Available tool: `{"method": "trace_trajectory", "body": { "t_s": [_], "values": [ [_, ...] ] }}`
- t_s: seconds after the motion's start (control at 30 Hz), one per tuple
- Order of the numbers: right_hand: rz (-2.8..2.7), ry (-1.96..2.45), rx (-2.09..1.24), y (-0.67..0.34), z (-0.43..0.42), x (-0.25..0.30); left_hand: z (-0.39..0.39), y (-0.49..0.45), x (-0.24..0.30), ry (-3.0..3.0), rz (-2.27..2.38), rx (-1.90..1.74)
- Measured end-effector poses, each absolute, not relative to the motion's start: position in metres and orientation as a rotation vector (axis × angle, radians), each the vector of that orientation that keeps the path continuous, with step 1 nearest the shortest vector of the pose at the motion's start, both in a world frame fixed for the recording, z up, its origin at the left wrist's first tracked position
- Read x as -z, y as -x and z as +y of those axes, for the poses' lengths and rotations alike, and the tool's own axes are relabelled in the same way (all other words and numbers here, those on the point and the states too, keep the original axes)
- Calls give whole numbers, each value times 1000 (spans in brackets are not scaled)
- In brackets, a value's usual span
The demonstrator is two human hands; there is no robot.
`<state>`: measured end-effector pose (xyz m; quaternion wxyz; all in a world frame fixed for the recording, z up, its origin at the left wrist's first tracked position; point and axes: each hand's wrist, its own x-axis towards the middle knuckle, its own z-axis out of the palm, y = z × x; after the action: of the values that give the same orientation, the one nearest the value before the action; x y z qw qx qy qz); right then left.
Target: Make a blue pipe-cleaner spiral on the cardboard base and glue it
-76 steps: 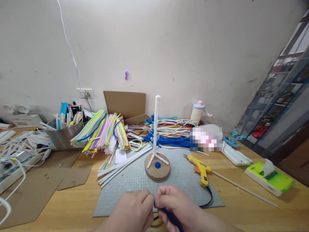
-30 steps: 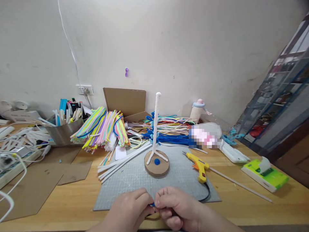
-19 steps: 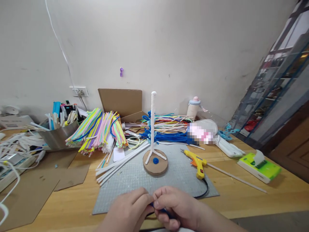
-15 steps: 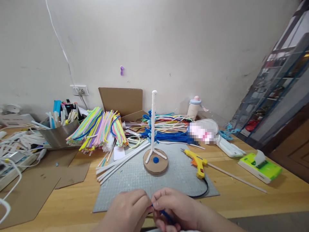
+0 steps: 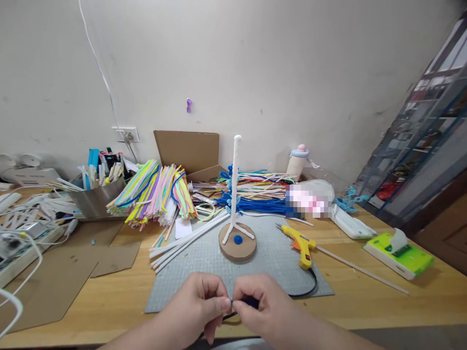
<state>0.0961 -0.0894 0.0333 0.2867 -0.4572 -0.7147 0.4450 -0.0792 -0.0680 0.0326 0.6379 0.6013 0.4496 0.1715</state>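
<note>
Item: blue pipe cleaner (image 5: 251,302), light, soft, bendable, I judge; best gripped near its end. My left hand (image 5: 199,304) and right hand (image 5: 264,306) both pinch it.

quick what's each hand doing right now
Left hand: closed, pinching the blue pipe cleaner.
Right hand: closed, pinching the same pipe cleaner.

a home craft corner: the wooden tabletop (image 5: 365,301) carries a grey cutting mat (image 5: 204,262), heaps of coloured pipe cleaners (image 5: 153,194), a yellow glue gun (image 5: 301,243), cardboard scraps (image 5: 73,272) and a tin of markers (image 5: 98,194) against a bare white wall (image 5: 255,73)
</note>
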Motion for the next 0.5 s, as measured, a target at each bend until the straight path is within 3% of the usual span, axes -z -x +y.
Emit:
{"method": "trace_trajectory", "body": {
  "t_s": [0.17,0.37,0.5],
  "values": [
    [-2295,1053,-845,-103,-89,-40,-69,76,-31,-949,888,-411],
    [-2193,1358,-1050,-146,-71,-51,-66,97,-38,-1017,967,-553],
    [-2205,1459,-1128,-196,-68,-55,-65,129,-39,-1239,1046,-437]
  ]
}}
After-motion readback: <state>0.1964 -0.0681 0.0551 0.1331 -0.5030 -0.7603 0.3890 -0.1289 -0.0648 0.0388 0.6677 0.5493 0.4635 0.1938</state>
